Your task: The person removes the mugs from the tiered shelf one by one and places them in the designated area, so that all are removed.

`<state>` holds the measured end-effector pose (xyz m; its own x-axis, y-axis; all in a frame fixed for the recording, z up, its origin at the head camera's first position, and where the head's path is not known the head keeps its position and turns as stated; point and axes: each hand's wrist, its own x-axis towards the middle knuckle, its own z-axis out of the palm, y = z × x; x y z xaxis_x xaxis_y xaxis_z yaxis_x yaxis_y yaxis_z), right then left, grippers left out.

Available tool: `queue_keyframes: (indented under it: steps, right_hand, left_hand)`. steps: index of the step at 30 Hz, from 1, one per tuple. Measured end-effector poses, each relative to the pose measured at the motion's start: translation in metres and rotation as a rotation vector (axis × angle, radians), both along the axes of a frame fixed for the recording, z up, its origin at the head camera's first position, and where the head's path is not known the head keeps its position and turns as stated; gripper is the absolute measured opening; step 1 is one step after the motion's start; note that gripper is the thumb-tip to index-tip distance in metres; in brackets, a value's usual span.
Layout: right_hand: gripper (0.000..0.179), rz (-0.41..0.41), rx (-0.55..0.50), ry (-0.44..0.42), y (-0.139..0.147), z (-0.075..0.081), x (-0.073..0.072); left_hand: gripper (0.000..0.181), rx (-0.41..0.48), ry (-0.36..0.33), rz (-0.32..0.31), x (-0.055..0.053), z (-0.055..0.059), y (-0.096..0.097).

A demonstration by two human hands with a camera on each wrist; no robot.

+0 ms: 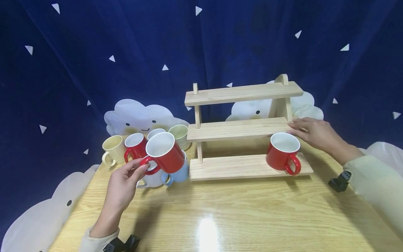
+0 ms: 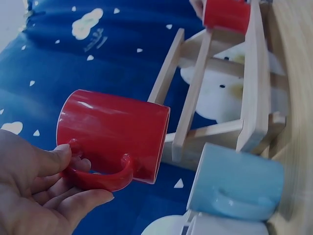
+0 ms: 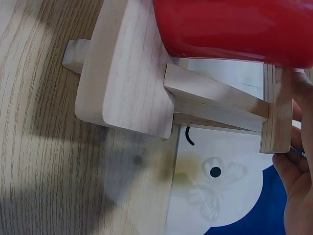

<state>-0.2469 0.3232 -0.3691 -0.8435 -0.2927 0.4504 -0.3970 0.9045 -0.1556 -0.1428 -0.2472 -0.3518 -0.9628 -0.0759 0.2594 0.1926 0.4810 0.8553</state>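
Note:
My left hand (image 1: 121, 189) pinches the handle of a red mug (image 1: 171, 157) with a white inside, holding it up in front of a group of mugs. In the left wrist view the mug (image 2: 112, 127) is seen side-on, thumb and fingers at its handle. On the right, my right hand (image 1: 318, 134) holds the right end of the middle board of a three-tier wooden shelf (image 1: 239, 129). Another red mug (image 1: 277, 154) stands on the right part of the bottom board, its handle toward the front right.
Left of the shelf stand a yellow mug (image 1: 117, 150), a red mug (image 1: 139, 149), a green mug (image 1: 180, 133), a light blue mug (image 1: 182, 172) and whitish ones, partly hidden by the held mug. A blue curtain (image 1: 157, 35) with white clouds hangs behind the wooden table (image 1: 245, 213).

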Motion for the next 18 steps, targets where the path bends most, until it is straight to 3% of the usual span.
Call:
queue_keyframes:
  steps: [18]
  right_hand:
    - [0.041,-0.015,0.004,-0.035,0.000,0.002,0.000]
  left_hand:
    - [0.032,0.086,0.035,0.218,0.006,0.000,-0.048]
